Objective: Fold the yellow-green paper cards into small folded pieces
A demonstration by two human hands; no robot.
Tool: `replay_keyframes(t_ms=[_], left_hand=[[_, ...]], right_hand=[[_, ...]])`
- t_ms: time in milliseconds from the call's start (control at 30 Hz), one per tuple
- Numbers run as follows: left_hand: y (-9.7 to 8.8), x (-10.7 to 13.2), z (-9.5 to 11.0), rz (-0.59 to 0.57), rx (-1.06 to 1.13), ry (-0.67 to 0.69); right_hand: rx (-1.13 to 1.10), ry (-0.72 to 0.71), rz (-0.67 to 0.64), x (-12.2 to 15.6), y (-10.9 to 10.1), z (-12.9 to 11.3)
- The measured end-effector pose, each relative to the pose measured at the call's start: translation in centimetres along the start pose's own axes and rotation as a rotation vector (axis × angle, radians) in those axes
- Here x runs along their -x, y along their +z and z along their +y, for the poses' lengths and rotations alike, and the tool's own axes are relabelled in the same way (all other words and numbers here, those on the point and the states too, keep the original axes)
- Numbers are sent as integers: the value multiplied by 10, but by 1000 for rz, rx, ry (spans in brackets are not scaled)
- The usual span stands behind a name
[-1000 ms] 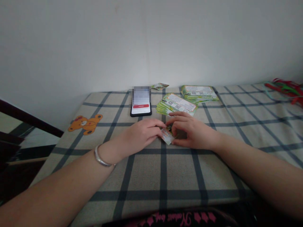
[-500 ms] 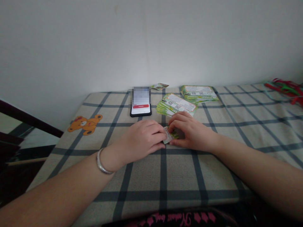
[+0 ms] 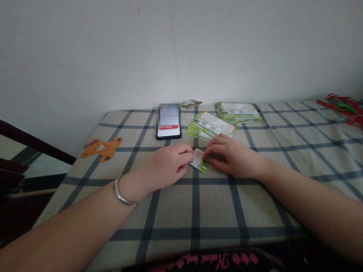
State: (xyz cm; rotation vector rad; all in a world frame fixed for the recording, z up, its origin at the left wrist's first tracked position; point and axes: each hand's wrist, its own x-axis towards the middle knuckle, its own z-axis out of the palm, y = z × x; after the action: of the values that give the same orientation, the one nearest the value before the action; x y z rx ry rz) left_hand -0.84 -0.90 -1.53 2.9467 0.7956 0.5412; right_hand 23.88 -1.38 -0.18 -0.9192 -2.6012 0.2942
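A small green-and-white printed paper [image 3: 199,160], seemingly folded, lies low over the checked tablecloth between my two hands. My left hand [image 3: 171,162], with a silver bangle at the wrist, pinches its left edge with the fingers drawn together. On the other side my right hand [image 3: 224,155] grips the right edge between thumb and fingers. Just beyond the right hand is a fanned pile of similar green-and-white printed leaflets [image 3: 212,124]. The undersides of the fingers are partly hidden.
A phone [image 3: 169,133] with a lit screen lies left of the leaflets. A folded leaflet [image 3: 192,103] and another leaflet stack [image 3: 239,111] are near the wall. Red and green strips [image 3: 344,105] lie far right. A bear picture [image 3: 102,149] is on the cloth at left.
My hands have moved slightly apart, and more of the paper's printed face shows between them. The phone, leaflet piles and strips have stayed in place.
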Motion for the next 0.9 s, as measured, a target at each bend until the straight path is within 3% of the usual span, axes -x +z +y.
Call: replay_keyframes(t_ms=[167,433,733,900], left_hand=[[0,-2,-8,10,69,-6],[-5,-1,-9,63,8,2],[-3,-1,-8,92,-152,117],[-6,-4,-4,76,-181,123]], right_hand=[[12,-28,-10,1,-2,2],[142,-92,-55,3,-6,1],[386,-81,-36,2,-5,-9],[412,-79,-70,1,-6,-12]])
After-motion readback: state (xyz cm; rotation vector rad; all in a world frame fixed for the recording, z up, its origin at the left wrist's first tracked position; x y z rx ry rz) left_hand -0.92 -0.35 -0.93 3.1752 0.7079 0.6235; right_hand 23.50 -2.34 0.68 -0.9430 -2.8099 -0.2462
